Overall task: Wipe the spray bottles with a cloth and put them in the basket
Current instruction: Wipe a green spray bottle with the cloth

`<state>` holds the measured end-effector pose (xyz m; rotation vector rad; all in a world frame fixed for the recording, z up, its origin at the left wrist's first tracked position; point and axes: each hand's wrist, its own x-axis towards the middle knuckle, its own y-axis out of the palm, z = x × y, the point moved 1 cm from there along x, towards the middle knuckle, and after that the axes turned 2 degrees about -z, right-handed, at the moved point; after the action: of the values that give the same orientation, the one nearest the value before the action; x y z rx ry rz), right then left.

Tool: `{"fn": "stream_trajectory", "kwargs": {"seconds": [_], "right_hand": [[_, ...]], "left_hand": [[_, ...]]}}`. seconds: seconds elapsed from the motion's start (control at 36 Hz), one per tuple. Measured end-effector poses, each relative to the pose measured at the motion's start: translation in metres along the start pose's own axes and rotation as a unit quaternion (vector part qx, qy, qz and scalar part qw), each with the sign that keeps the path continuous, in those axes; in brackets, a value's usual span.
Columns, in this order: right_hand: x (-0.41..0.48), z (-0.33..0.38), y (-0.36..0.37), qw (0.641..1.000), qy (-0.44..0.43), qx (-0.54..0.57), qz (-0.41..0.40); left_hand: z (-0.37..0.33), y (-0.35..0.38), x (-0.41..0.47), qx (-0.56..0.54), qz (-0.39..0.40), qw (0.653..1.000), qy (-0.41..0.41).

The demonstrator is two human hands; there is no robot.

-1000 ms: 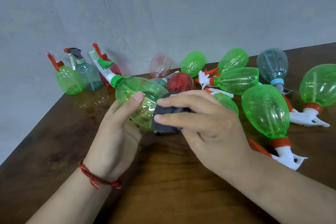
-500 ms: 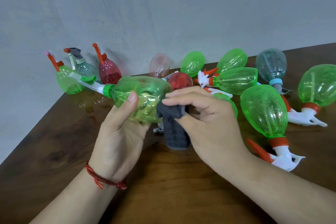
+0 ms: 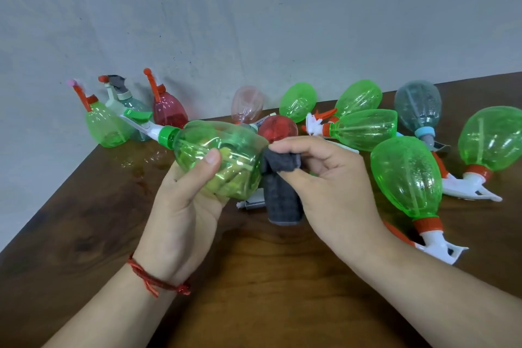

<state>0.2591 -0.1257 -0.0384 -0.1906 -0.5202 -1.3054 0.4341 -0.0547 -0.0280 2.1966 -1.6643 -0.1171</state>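
Red bottle (image 3: pixel 278 128) partly hidden behind right hand (image 3: pixel 333 186); white part (image 3: pixel 250 203) mostly behind cloth (image 3: pixel 282 198).

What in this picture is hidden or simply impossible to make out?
1. Basket: nowhere in the head view, so it must lie outside the frame.
2. Left hand: its fingers lie behind the held green spray bottle, only a blur through the plastic.
3. Red bottle: all but its rounded end is hidden behind the right hand.
4. Small white part beside the grey cloth: mostly covered by bottle and cloth, unidentifiable.
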Motion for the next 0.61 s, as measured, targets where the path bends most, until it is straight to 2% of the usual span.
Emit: {"fn": "stream_trajectory", "kwargs": {"seconds": [0.08,0.17,0.31,0.36,0.44,0.56,0.61], "right_hand": [[0.0,0.0,-0.001,0.998,0.047,0.037,-0.005],[-0.001,0.007,-0.004,0.996,0.053,0.069,-0.006],[-0.004,0.01,-0.003,0.996,-0.055,-0.07,0.03],[-0.006,0.007,-0.002,0.991,-0.072,-0.103,0.045],[-0.005,0.004,-0.002,0.988,-0.071,-0.127,0.053],[0.0,0.008,-0.005,0.988,-0.033,-0.143,0.038],[0.004,0.009,-0.008,0.988,-0.034,-0.147,0.03]], "left_hand": [[0.001,0.001,0.0,0.029,-0.003,0.999,0.013],[0.0,0.002,0.0,0.06,-0.024,0.998,0.021],[0.003,-0.002,0.0,0.148,-0.08,0.984,0.064],[0.004,-0.001,-0.001,0.189,-0.085,0.975,0.08],[0.003,0.0,-0.005,0.245,-0.064,0.963,0.091],[0.001,-0.003,-0.01,0.231,0.006,0.971,0.063],[-0.001,-0.001,-0.01,0.262,0.017,0.962,0.078]]}}
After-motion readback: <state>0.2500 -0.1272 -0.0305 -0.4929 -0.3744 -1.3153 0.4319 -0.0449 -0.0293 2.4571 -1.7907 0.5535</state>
